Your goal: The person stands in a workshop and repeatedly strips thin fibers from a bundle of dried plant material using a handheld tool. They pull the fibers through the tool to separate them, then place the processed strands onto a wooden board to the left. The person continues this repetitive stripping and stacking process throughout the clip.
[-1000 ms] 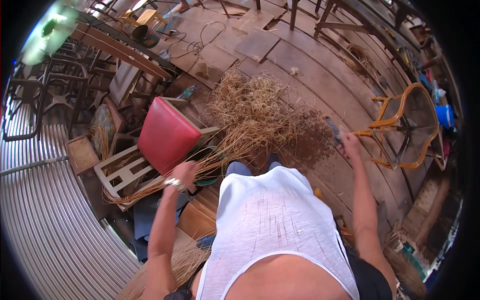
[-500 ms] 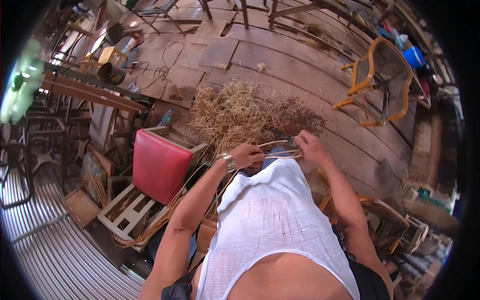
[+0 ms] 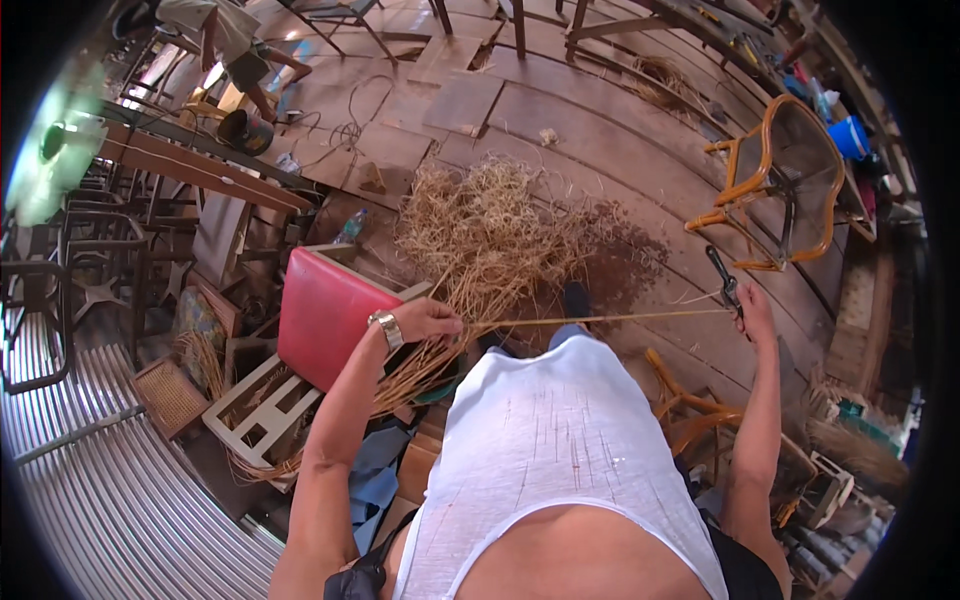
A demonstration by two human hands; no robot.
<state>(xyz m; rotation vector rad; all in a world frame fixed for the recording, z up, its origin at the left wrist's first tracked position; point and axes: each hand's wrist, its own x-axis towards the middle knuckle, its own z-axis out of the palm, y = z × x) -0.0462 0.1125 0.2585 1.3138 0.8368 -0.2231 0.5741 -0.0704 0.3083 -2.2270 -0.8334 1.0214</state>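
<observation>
A long pale cane strip (image 3: 610, 318) runs nearly level across my front, pulled straight between my hands. My left hand (image 3: 430, 321), with a metal watch at the wrist, is closed round its left part beside the red chair seat. Far out to the right, my right hand (image 3: 757, 314) grips a black-handled metal hand tool (image 3: 724, 274), and the strip reaches to it. Its exact kind is too small to make out. Below my left hand lies a bundle of cane strips (image 3: 420, 378). Beyond my feet spreads a heap of curly cane shavings (image 3: 485, 225).
A red-seated chair (image 3: 335, 315) lies tipped at my left, near a corrugated metal sheet (image 3: 100, 480). To the right stands a rattan armchair (image 3: 765, 185), with a blue bucket (image 3: 850, 138) behind it. Another person (image 3: 225, 45) is at the far left. A plastic bottle (image 3: 352, 226) lies near the shavings.
My hands were close together in front of me. Now the right hand with the tool is far to the right, the left has shifted left, and the strip is stretched between them.
</observation>
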